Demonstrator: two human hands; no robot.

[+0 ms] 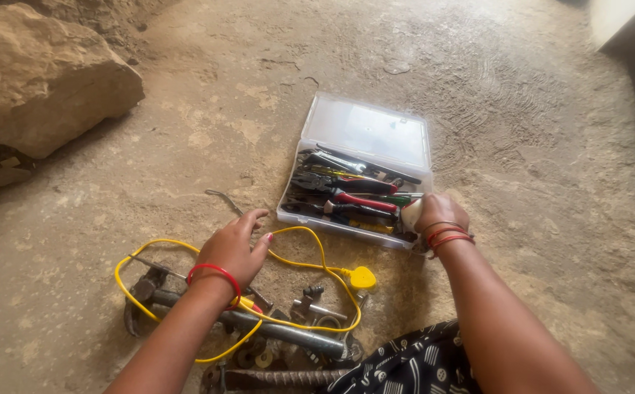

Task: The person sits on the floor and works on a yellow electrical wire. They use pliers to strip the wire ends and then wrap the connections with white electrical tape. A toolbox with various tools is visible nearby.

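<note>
My left hand point(234, 246), with a red bangle at the wrist, hovers with fingers spread just above a yellow cable point(310, 264) that loops over the ground and ends in a yellow plug point(362, 277). My right hand point(440, 213), wearing red bangles, is closed around a small white roll, probably tape point(409, 214), at the near right corner of an open clear plastic toolbox point(366, 131). The box holds pliers with red and black handles point(354, 191) and several screwdrivers.
A grey metal pipe point(288, 333), a hammer-like tool point(142, 292), bolts and washers lie on the dirt ground below my left hand. A large rock point(40, 80) sits at the upper left. Dark patterned cloth point(405, 365) covers my lap.
</note>
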